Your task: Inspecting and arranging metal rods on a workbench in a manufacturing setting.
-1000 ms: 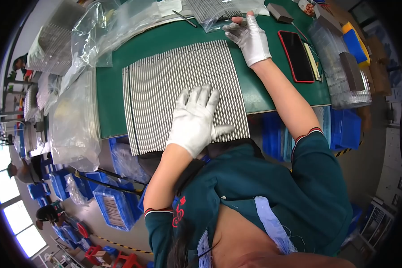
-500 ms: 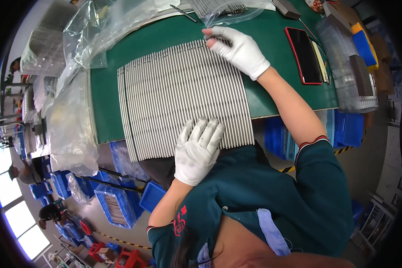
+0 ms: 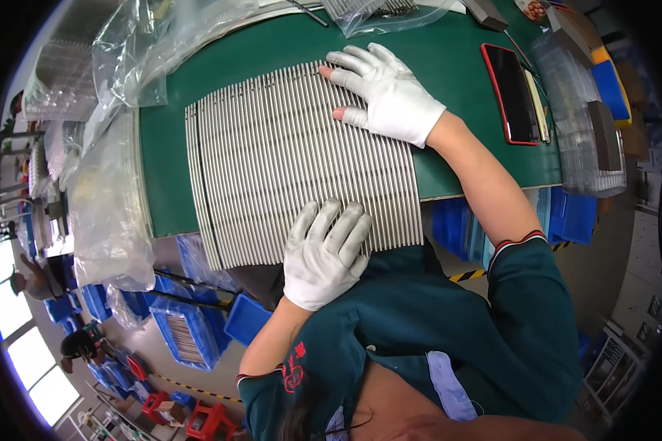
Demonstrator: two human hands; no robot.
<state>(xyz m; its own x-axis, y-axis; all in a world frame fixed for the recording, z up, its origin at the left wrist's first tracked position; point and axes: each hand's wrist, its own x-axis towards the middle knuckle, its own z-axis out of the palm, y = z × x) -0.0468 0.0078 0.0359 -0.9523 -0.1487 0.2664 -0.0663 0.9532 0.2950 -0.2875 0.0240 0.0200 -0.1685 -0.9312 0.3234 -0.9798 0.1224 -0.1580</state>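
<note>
A wide row of thin metal rods (image 3: 265, 162) lies side by side on the green table, its near ends reaching past the table edge toward my lap. Small dark marks run along the far ends, and one rod at the left stands slightly apart. My left hand (image 3: 324, 253), in a white glove with greyed fingers, rests flat on the near part of the rods, fingers stretched out. Over the far right of the row lies my right hand (image 3: 390, 92), its white glove leaving the thumb tip and a fingertip bare. Its fingers are spread, with nothing gripped.
A red-edged phone (image 3: 509, 94) lies on the green tabletop (image 3: 449, 44) at the right, near clear plastic trays (image 3: 577, 117). Clear plastic bags (image 3: 110, 198) cover the left side. More rods in a bag (image 3: 379, 11) lie at the far edge. Blue crates (image 3: 187, 334) stand below; people are at far left.
My right hand has come down and spread from the far edge onto the right part of the rods. My left hand stays on the near part. The view has shifted slightly.
</note>
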